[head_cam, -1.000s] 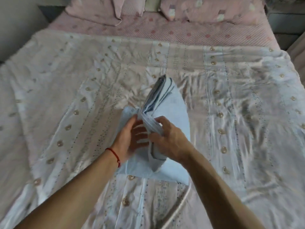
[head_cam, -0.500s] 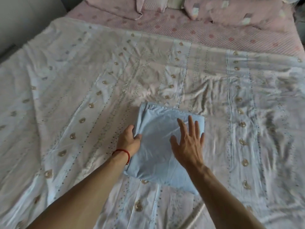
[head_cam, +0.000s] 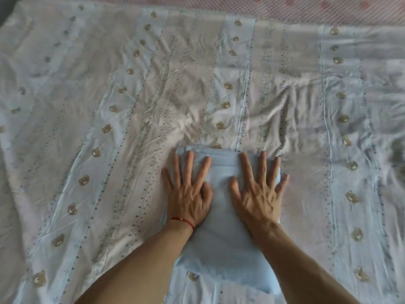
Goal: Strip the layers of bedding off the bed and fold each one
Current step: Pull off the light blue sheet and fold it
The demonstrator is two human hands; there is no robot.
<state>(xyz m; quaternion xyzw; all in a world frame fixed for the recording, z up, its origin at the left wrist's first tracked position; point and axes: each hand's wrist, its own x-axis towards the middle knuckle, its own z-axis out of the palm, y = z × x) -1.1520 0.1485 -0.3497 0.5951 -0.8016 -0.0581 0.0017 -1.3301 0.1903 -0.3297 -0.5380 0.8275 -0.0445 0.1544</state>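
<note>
**Flat press on a folded blue sheet, patterned cover untouched beneath**

Left to right across the bed:

- Far left and centre: patterned bedcover [head_cam: 135,110], pale with stripes and small bear motifs, spread flat but creased. It is still laid out on the bed, not yet stripped. Serves here as the folding surface.
- Left hand [head_cam: 188,194]: released, fingers straight and spread, palm down on the left half of the folded blue sheet [head_cam: 221,244]. Thin red cord [head_cam: 184,221] at the wrist. Nothing gripped.
- Middle: the folded blue sheet lies as a compact rectangle on the bedcover, near the person's edge of the bed. Layered edges show at its far end, just past the fingertips.
- Right hand [head_cam: 258,194]: likewise released and flat, fingers splayed on the sheet's right half, little finger reaching its right edge.
- Top right: strip of pink dotted under-sheet [head_cam: 306,9] showing beyond the bedcover's far edge.

Judgement: the paired flat palms look meant to squeeze air out and set the creases so the bundle holds shape. One layer reads as done; bedcover and pink layer remain.
</note>
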